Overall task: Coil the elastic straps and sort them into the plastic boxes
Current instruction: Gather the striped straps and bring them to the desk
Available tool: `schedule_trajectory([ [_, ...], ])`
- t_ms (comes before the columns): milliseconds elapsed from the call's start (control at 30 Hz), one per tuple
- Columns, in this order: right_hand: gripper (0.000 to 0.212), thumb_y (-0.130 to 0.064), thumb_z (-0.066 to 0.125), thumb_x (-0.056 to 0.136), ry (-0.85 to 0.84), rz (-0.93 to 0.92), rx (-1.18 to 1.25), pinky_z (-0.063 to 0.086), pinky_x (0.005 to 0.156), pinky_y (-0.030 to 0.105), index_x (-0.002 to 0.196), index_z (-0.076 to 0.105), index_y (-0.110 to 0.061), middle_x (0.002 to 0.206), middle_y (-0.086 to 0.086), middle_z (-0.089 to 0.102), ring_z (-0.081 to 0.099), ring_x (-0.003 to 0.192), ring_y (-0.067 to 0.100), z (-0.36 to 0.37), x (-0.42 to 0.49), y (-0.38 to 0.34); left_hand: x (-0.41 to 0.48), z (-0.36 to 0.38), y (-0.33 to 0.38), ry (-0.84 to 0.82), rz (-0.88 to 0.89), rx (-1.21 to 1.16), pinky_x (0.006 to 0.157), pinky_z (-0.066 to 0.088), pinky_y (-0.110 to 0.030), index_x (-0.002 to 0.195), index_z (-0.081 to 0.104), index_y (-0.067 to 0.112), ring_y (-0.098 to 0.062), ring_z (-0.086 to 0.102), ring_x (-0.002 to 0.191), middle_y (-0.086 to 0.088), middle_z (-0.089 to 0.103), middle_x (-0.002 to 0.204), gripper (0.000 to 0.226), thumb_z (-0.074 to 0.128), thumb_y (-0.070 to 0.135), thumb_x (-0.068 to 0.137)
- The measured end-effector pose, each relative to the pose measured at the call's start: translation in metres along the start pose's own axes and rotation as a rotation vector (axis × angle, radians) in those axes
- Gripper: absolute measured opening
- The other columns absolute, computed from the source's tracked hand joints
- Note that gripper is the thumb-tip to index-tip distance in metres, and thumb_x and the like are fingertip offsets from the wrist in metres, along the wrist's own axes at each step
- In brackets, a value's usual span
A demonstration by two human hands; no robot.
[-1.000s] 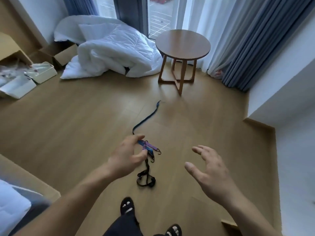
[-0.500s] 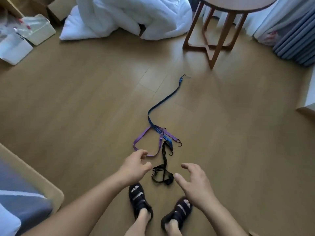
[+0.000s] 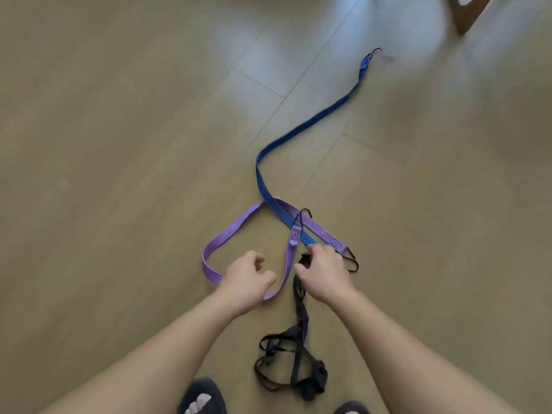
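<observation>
Right hand: your right hand [image 3: 325, 273] has gone from spread and hovering to curled round the top end of the black strap [image 3: 300, 312] — that's the pick made.
Left hand: your left hand [image 3: 248, 276] sits with fingers curled over the near bend of the purple strap [image 3: 230, 230]; whether it actually pinches the band, I can't tell.
Black strap: a tangled heap on the wooden floor [image 3: 119, 144] just ahead of your sandals [image 3: 209, 386], with one run leading up into your right grip.
Purple strap: its loop lies flat, and its hooked ends cross the blue one just beyond your hands.
Blue strap: the blue strap [image 3: 310, 118] snakes away toward the table leg [image 3: 466, 16], its near end just beside your right knuckles.
View: you've leaned in closer, and the plastic boxes have dropped out of sight.
Meaning: coiling looks set to start with the black one — nothing is coiled or boxed yet, so all three straps remain.
</observation>
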State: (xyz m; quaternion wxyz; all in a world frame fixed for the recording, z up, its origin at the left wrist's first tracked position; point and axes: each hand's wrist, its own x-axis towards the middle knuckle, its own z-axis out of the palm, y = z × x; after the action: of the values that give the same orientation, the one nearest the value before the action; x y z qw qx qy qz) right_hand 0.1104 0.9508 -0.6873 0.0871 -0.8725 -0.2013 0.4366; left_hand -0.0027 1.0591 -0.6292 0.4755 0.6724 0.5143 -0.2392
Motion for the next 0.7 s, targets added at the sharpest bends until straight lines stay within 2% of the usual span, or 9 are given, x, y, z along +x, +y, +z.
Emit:
schedule_trajectory([
  [100, 0.059, -0.047, 0.059, 0.086, 0.126, -0.007, -0.097, 0.038, 0.102, 0.043, 0.133, 0.045, -0.014, 0.135, 0.011, 0.047, 0.041, 0.128, 0.031, 0.025, 0.083, -0.002, 0.064, 0.012, -0.018, 0.038, 0.036, -0.006, 0.095, 0.041, -0.025, 0.138, 0.05, 0.015, -0.018, 0.056, 0.119, -0.002, 0.057, 0.135, 0.048, 0.059, 0.022, 0.092],
  [200, 0.076, -0.058, 0.068, 0.073, 0.258, 0.011, -0.215, 0.04, 0.093, 0.045, 0.13, 0.039, -0.017, 0.13, 0.008, 0.043, 0.04, 0.124, 0.03, 0.05, 0.131, -0.003, 0.103, 0.016, -0.035, 0.088, 0.071, 0.007, 0.095, 0.039, -0.023, 0.136, 0.052, 0.015, -0.016, 0.056, 0.12, 0.0, 0.058, 0.134, 0.047, 0.06, 0.022, 0.091],
  [300, 0.079, -0.053, 0.077, 0.066, 0.344, 0.009, -0.269, 0.04, 0.088, 0.042, 0.126, 0.039, -0.016, 0.124, 0.01, 0.043, 0.047, 0.114, 0.032, 0.071, 0.152, 0.001, 0.118, 0.016, -0.053, 0.11, 0.075, -0.011, 0.096, 0.043, -0.026, 0.134, 0.053, 0.015, -0.016, 0.058, 0.115, -0.001, 0.059, 0.131, 0.044, 0.059, 0.019, 0.091],
  [400, 0.056, -0.036, 0.069, 0.079, 0.251, 0.027, -0.162, 0.044, 0.088, 0.04, 0.123, 0.042, -0.012, 0.119, 0.014, 0.05, 0.059, 0.104, 0.035, 0.074, 0.153, 0.001, 0.11, 0.012, -0.061, 0.12, 0.051, -0.009, 0.085, 0.039, -0.022, 0.135, 0.053, 0.017, -0.012, 0.057, 0.111, 0.003, 0.059, 0.132, 0.043, 0.058, 0.02, 0.092],
  [500, 0.013, -0.018, 0.058, 0.078, 0.127, 0.011, -0.164, 0.047, 0.07, 0.03, 0.091, 0.061, -0.017, 0.099, 0.01, 0.068, 0.063, 0.087, 0.032, 0.051, 0.138, -0.009, 0.091, 0.002, -0.053, 0.124, 0.042, -0.02, 0.082, 0.034, -0.021, 0.135, 0.052, 0.02, -0.009, 0.055, 0.106, 0.006, 0.058, 0.131, 0.042, 0.057, 0.022, 0.093],
  [533, 0.012, -0.017, 0.058, 0.075, 0.093, -0.007, -0.188, 0.045, 0.065, 0.028, 0.084, 0.065, -0.018, 0.091, 0.007, 0.07, 0.063, 0.082, 0.03, 0.04, 0.128, -0.013, 0.082, -0.003, -0.048, 0.121, 0.05, -0.041, 0.084, 0.035, -0.021, 0.135, 0.052, 0.019, -0.01, 0.055, 0.106, 0.005, 0.058, 0.131, 0.042, 0.057, 0.021, 0.093],
  [600, 0.019, -0.017, 0.057, 0.072, 0.053, -0.048, -0.202, 0.045, 0.062, 0.027, 0.085, 0.069, -0.02, 0.085, 0.001, 0.071, 0.064, 0.081, 0.027, 0.016, 0.1, -0.021, 0.061, -0.015, -0.033, 0.117, 0.065, -0.085, 0.09, 0.04, -0.024, 0.134, 0.053, 0.016, -0.013, 0.056, 0.107, 0.002, 0.058, 0.131, 0.041, 0.057, 0.018, 0.093],
  [700, 0.02, -0.022, 0.056, 0.074, 0.11, -0.097, -0.08, 0.047, 0.068, 0.028, 0.089, 0.069, -0.023, 0.082, -0.007, 0.071, 0.063, 0.085, 0.023, -0.022, 0.044, -0.026, 0.023, -0.036, -0.004, 0.122, 0.091, -0.081, 0.096, 0.044, -0.028, 0.135, 0.052, 0.017, -0.014, 0.056, 0.113, 0.002, 0.057, 0.132, 0.043, 0.057, 0.018, 0.092],
])
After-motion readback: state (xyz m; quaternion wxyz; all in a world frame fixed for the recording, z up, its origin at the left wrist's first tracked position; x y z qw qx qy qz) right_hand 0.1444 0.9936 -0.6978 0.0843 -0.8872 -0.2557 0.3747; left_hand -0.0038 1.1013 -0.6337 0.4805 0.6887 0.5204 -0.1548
